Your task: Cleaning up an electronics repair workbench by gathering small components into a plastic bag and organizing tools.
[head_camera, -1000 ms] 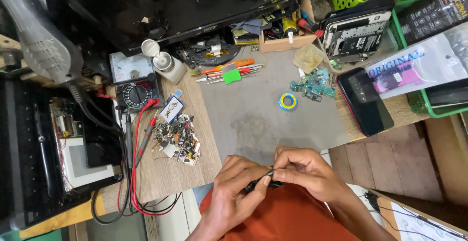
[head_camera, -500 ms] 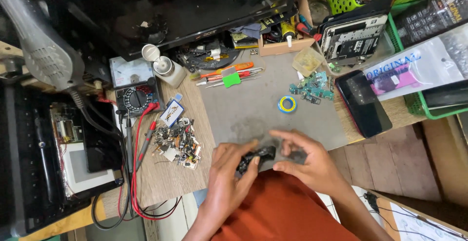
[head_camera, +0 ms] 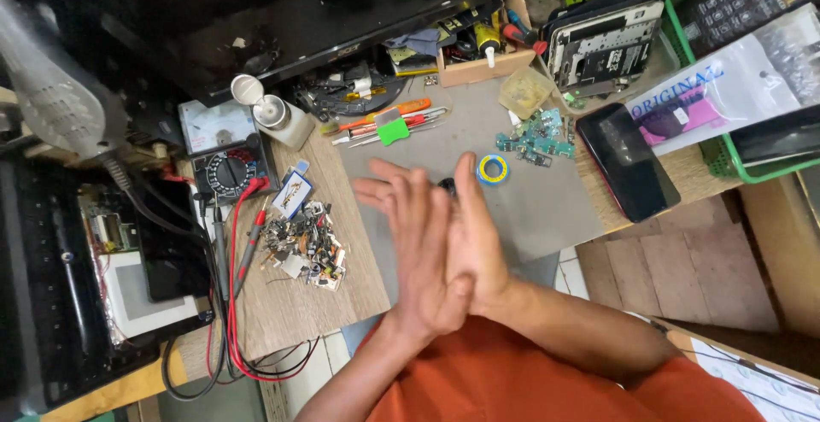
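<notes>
My left hand (head_camera: pixel 408 238) and my right hand (head_camera: pixel 475 232) are pressed flat against each other, palm to palm, fingers stretched out, above the near edge of a grey work mat (head_camera: pixel 547 213). A small dark object (head_camera: pixel 446 184) peeks out between the palms near the fingertips; most of it is hidden. A yellow and blue tape roll (head_camera: pixel 492 168) lies on the mat just beyond my right fingertips. A pile of small metal parts (head_camera: pixel 304 244) sits on the wooden bench to the left of my left hand.
A multimeter (head_camera: pixel 227 171) with red leads (head_camera: pixel 243 251) lies at the left. Screwdrivers and tweezers (head_camera: pixel 384 123), green circuit board pieces (head_camera: pixel 534 136), a black phone (head_camera: pixel 628 164), a white bottle (head_camera: pixel 278 120) and a wooden box (head_camera: pixel 483 67) ring the mat. An opened device (head_camera: pixel 111 277) sits at far left.
My hands held a thin dark object between the fingertips near my body. They have since moved forward over the mat and flattened palm to palm around it.
</notes>
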